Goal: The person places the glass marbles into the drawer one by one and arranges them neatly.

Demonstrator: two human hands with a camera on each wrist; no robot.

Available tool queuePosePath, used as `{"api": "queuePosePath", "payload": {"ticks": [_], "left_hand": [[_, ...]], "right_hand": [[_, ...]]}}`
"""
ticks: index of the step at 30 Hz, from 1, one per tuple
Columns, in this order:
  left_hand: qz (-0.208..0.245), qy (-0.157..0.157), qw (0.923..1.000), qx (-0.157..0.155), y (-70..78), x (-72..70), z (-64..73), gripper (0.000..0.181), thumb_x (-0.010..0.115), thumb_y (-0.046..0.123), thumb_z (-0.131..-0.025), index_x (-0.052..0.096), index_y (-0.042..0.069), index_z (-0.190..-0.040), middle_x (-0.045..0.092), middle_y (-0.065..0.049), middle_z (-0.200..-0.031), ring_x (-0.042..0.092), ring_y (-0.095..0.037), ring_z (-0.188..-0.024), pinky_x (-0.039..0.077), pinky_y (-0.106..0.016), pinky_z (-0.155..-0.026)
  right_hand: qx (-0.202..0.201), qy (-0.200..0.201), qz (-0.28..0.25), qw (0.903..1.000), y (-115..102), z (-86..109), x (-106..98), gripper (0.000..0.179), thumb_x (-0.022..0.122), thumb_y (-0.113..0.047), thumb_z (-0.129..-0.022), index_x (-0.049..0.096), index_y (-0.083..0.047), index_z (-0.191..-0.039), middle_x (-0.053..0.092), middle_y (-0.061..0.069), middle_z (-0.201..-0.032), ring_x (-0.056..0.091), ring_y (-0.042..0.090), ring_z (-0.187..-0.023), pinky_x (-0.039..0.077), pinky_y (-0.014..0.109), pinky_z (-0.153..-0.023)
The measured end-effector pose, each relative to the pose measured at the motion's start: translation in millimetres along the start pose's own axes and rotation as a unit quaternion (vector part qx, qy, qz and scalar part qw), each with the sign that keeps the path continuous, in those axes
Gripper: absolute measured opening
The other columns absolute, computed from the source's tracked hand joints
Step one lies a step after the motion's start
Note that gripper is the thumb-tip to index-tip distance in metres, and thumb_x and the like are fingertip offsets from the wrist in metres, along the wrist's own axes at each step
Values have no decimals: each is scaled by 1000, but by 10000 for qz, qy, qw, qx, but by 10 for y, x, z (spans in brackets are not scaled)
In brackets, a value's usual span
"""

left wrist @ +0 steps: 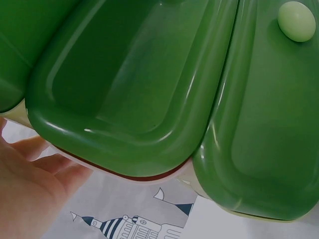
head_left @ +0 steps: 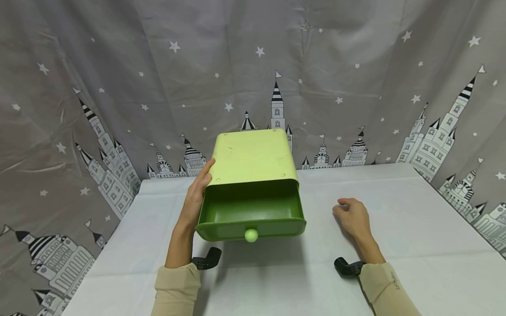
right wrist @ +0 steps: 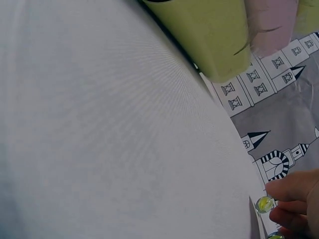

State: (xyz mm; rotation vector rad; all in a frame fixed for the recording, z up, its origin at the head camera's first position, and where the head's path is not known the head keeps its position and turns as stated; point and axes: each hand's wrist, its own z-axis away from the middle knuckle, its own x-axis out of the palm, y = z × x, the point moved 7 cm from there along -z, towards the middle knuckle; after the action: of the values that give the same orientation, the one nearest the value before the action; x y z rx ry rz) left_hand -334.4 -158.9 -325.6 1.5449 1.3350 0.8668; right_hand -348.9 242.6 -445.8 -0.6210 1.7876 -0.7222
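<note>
A small drawer cabinet with a pale yellow top (head_left: 253, 158) stands on the white table. Its top green drawer (head_left: 253, 229) is pulled out toward me, its inside bare, with a round light green knob (head_left: 251, 235) in front. My left hand (head_left: 194, 199) rests along the cabinet's left side, fingers fairly straight. More green drawer fronts (left wrist: 269, 124) show in the left wrist view. To the right of the cabinet, my right hand (head_left: 353, 217) is low over the table, fingers curled. In the right wrist view it pinches a clear marble (right wrist: 264, 204) with a yellow swirl; a second marble (right wrist: 275, 236) shows just below.
The table (head_left: 415, 210) is covered with a white cloth. Behind it hangs a grey curtain (head_left: 336, 52) printed with stars and castles. Yellow and pink cabinet sections (right wrist: 271, 25) appear at the top of the right wrist view.
</note>
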Motion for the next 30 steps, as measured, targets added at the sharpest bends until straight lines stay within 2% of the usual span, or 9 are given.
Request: {"api": "queuePosePath", "payload": {"ticks": [10, 30], "left_hand": [[-29, -6, 10000, 9, -8, -2, -9, 55, 32, 28, -107, 22, 11, -158, 16, -2, -162, 15, -16, -146, 13, -45, -116], [-18, 31, 10000, -38, -10, -5, -7, 54, 32, 27, -107, 23, 11, -158, 17, -1, -162, 15, -16, -146, 12, -45, -116]], "right_hand": [[-200, -49, 599, 9980, -8, -26, 29, 32, 64, -6, -87, 67, 14, -112, 64, 31, -112, 57, 47, -109, 43, 57, -92], [-158, 7, 690, 9975, -2, -23, 30, 25, 64, -4, -89, 70, 11, -107, 65, 29, -111, 57, 46, -110, 43, 56, -93]]}}
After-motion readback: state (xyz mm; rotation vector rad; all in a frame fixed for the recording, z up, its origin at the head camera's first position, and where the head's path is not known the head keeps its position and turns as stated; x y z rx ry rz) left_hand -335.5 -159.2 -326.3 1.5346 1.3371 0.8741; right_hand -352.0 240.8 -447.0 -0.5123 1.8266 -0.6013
